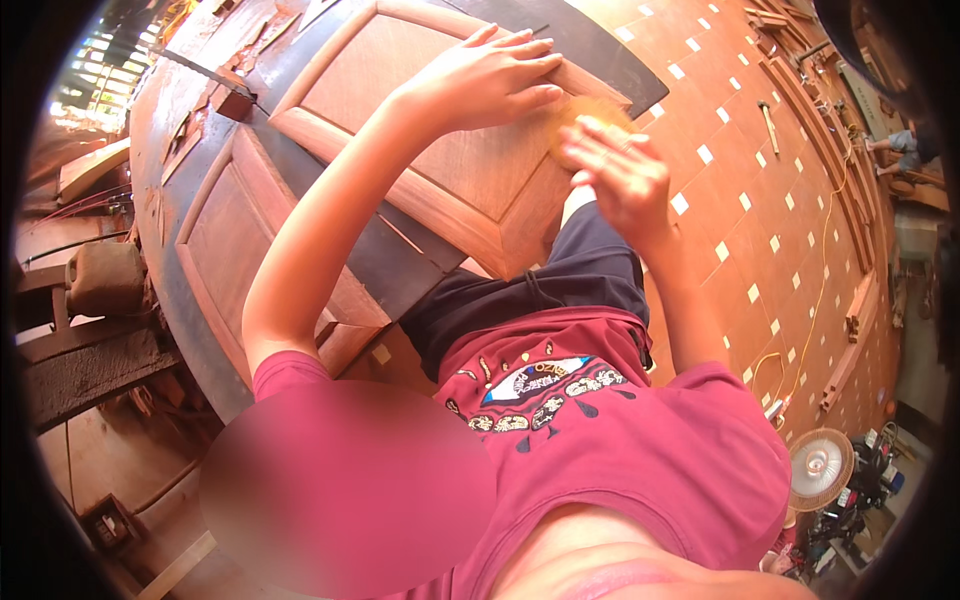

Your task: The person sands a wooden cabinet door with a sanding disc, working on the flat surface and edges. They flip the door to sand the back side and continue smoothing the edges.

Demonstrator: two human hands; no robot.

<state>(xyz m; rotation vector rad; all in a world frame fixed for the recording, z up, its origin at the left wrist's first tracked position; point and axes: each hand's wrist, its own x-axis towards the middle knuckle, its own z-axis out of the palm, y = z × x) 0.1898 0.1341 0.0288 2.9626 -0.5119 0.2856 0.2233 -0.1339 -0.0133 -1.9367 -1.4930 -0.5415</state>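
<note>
Across a dark tabletop (610, 55) lies a reddish-brown framed wooden panel (455, 165), smooth-faced with a raised, rounded border. The left hand (495, 78) spreads flat over its upper part, fingers extended, slightly parted, gripping nothing. The right hand (628, 178) curls its fingers narrowly over a motion-blurred, yellowish-tan pad (592, 112) at the panel's right edge.

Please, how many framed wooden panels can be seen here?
2: one panel under the left hand, another panel further left, partly behind the left forearm. More may be hidden.

Lettering (538, 380) on maroon shirt (660, 450)
</note>
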